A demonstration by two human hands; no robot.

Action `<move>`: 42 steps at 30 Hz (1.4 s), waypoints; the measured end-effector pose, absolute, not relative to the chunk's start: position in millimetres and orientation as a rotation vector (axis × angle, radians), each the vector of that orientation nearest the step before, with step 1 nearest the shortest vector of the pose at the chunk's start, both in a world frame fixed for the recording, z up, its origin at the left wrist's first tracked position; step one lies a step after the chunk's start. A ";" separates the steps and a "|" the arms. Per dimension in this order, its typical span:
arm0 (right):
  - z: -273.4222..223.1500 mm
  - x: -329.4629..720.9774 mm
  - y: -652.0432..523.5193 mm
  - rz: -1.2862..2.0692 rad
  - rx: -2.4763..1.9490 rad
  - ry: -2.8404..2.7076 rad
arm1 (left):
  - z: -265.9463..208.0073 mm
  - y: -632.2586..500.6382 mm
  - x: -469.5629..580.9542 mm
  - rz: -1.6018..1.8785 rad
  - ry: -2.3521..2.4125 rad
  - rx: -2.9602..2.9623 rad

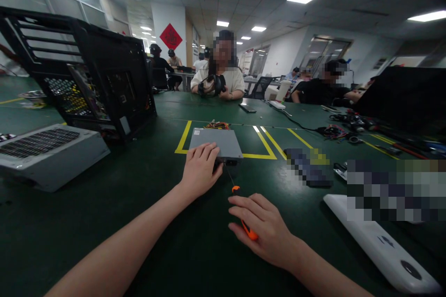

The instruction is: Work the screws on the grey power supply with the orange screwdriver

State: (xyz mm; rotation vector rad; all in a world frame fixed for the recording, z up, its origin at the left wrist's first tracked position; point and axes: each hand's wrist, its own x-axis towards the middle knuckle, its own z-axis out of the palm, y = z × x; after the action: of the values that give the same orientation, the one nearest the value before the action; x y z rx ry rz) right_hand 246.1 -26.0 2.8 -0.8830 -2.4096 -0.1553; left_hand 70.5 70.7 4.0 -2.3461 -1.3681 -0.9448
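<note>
A grey computer power supply [223,141] lies flat on the green table, its bundle of coloured wires [218,125] at the far side. My left hand [200,169] grips its near left corner, with fingers on the top face and the thumb lower down at the near side. In my right hand [263,222] is a screwdriver [249,229] with an orange and black handle. Its thin shaft points away from me, up to the near face of the power supply beside a black socket. Whether the tip sits in a screw is too small to tell.
A black computer case [101,74] stands at the left, with a larger grey power supply [52,153] before it. Yellow tape [259,155] marks the table. To the right lie a white casing [376,241], cables [334,131] and tools. A person [219,69] sits opposite, holding a dark object.
</note>
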 end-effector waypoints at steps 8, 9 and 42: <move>0.6 248.1 -28.5 -0.109 -0.914 -2.358 | 3.6 70.6 71.3 -0.945 -1.380 -2.333; 1.5 248.0 -28.2 -0.136 -0.907 -2.377 | 3.5 70.5 71.4 -0.946 -1.378 -2.334; 1.8 250.2 -25.9 -0.218 -0.853 -2.325 | 4.5 70.1 72.1 -0.931 -1.373 -2.338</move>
State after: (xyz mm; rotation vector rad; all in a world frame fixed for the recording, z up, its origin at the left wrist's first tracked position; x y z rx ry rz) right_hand 250.2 -25.9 1.8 -0.8526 -2.3250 -0.2184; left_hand 72.1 70.1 4.5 -2.3377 -1.3725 -0.9315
